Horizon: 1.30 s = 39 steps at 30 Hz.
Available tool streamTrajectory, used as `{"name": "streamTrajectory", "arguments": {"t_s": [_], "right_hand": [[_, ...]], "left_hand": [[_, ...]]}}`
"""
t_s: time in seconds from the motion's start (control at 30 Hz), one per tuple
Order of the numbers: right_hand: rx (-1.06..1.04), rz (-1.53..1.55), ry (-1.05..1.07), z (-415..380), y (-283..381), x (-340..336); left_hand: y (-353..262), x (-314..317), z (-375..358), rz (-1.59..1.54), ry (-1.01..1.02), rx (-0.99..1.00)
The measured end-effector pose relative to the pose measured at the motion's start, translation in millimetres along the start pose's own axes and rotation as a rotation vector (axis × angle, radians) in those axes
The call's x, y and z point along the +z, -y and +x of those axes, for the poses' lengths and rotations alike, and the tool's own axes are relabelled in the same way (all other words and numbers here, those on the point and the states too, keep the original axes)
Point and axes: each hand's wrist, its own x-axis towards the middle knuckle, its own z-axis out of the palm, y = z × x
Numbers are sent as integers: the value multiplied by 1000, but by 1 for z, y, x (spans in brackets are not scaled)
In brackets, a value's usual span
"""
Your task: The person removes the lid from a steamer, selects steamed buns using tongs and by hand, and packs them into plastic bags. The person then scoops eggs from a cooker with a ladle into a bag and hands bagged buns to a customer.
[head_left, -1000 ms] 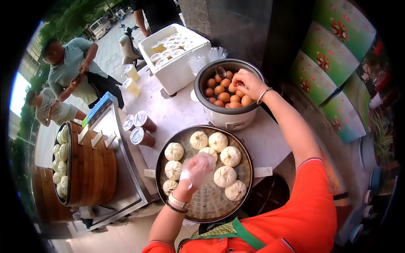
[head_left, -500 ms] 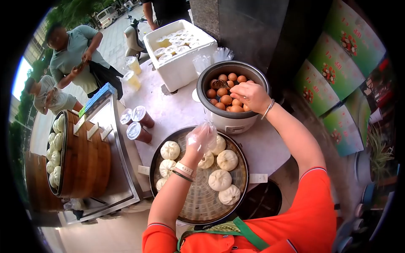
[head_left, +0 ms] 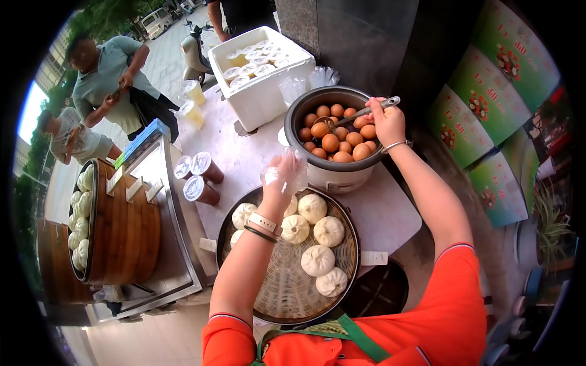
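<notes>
My right hand (head_left: 389,125) is closed round the handle of a metal ladle (head_left: 361,114), whose bowl lies among the brown eggs (head_left: 330,143) in a round cooker (head_left: 292,116). One egg (head_left: 320,129) sits at the ladle's bowl. Just left of the cooker, my left hand (head_left: 279,183) is closed on a clear, crumpled plastic bag (head_left: 295,171); its fingers are partly hidden by the film. Below that hand is a round woven steamer tray (head_left: 284,287) with several white steamed buns (head_left: 317,260) on it. My left forearm covers part of the tray.
A white foam box (head_left: 256,97) of lidded cups stands at the back. Three dark lidded drinks (head_left: 204,189) are left of the tray. Stacked bamboo steamers (head_left: 125,226) stand farther left. Two people (head_left: 107,79) stand across the counter, another behind the box.
My right hand has risen to the right with the ladle handle, now showing. An egg has come up at the ladle's bowl. My left hand has moved left and up with the bag.
</notes>
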Motion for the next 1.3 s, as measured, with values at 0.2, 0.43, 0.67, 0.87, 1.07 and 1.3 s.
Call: {"name": "streamTrajectory", "arguments": {"t_s": [0.2,0.43,0.67,0.87,1.07,1.3], "right_hand": [[-66,60,-69,1,49,-13],[-863,-299,207,-48,103,-25],[-763,-376,301,-45,29,-17],[-530,-303,325,-49,21,-9],[117,130,-65,-17,15,-15],[-165,-58,101,-14,21,-16]], "left_hand": [[-4,14,53,230,167,98],[-10,71,70,-679,-119,-358],[0,27,70,-786,41,-303],[-4,19,57,-722,-62,-302],[-7,15,58,-795,11,-274],[-5,20,68,-599,-3,-232]]}}
